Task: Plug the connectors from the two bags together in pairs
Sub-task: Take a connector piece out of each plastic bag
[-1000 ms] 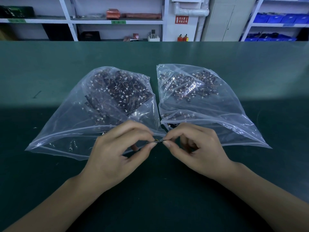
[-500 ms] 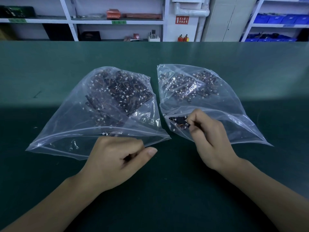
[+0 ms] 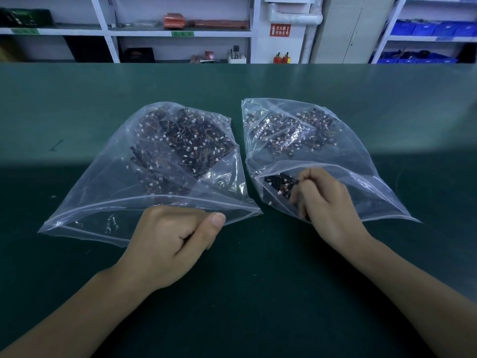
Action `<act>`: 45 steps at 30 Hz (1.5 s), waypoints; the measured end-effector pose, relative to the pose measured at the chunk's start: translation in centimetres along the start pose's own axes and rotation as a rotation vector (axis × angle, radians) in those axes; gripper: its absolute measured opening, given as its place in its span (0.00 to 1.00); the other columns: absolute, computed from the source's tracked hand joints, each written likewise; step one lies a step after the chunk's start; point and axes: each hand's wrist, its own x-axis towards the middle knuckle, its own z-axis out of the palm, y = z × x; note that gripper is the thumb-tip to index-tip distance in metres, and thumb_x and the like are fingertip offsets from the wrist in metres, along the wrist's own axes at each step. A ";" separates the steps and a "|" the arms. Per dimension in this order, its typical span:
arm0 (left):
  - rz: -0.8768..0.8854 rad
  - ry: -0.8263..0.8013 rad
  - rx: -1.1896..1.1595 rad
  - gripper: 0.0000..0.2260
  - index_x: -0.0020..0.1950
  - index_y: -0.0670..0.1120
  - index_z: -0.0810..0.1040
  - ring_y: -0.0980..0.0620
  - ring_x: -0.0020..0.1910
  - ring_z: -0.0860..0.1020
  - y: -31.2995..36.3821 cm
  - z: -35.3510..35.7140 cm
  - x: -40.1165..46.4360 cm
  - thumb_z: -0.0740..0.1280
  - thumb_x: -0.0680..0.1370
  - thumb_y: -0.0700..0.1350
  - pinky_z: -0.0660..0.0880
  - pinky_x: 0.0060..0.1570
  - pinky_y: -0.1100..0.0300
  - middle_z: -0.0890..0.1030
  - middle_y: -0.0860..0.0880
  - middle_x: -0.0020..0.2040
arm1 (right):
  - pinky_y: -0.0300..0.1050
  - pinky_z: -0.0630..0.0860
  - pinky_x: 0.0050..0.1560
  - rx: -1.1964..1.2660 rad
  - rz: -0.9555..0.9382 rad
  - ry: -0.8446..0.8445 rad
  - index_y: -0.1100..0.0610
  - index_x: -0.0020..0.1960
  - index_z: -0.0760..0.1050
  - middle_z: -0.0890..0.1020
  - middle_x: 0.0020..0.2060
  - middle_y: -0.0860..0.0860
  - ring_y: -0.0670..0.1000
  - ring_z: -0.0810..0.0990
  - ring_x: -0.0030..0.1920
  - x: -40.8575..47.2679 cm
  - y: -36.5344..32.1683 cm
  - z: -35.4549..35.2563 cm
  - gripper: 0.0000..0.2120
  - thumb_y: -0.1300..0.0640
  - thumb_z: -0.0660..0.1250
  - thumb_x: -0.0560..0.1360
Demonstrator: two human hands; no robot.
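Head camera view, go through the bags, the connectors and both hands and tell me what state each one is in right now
Left bag: lying flat, mouth toward the person, full of connectors.
Right bag: mouth open, right hand reaching inside.
Connectors in left bag: loose pile.
Connectors in right bag: loose pile.
Left hand: curled at the left bag's mouth; contents hidden.
Right hand: fingers curled among connectors; grip unclear.

left hand (image 3: 167,244): fingers curled into a loose fist, thumb laid forward along the index, contents of the grip hidden | right hand (image 3: 326,202): reached forward, fingers bent down, tips bunched together, blurred
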 end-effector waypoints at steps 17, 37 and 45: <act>0.003 -0.046 0.406 0.27 0.29 0.47 0.67 0.51 0.25 0.69 -0.6 -0.6 0.8 0.58 0.87 0.56 0.67 0.25 0.57 0.67 0.53 0.25 | 0.29 0.74 0.41 -0.161 -0.058 0.073 0.47 0.51 0.85 0.85 0.46 0.40 0.47 0.81 0.34 0.4 0.5 0.0 0.07 0.59 0.75 0.78; -0.295 -0.179 0.690 0.16 0.61 0.47 0.79 0.42 0.54 0.80 -2.3 -1.4 0.6 0.57 0.85 0.54 0.76 0.55 0.44 0.84 0.47 0.54 | 0.56 0.70 0.36 -0.155 -0.217 -0.060 0.62 0.32 0.69 0.70 0.26 0.55 0.57 0.69 0.30 -0.9 -0.7 -0.1 0.24 0.46 0.60 0.80; -0.185 -0.101 0.663 0.08 0.57 0.45 0.84 0.40 0.51 0.80 -3.0 -1.6 0.3 0.65 0.83 0.41 0.77 0.50 0.43 0.83 0.47 0.53 | 0.40 0.67 0.30 -0.065 -0.316 -0.067 0.57 0.28 0.72 0.71 0.22 0.48 0.50 0.71 0.23 -1.4 -0.6 0.4 0.30 0.44 0.60 0.84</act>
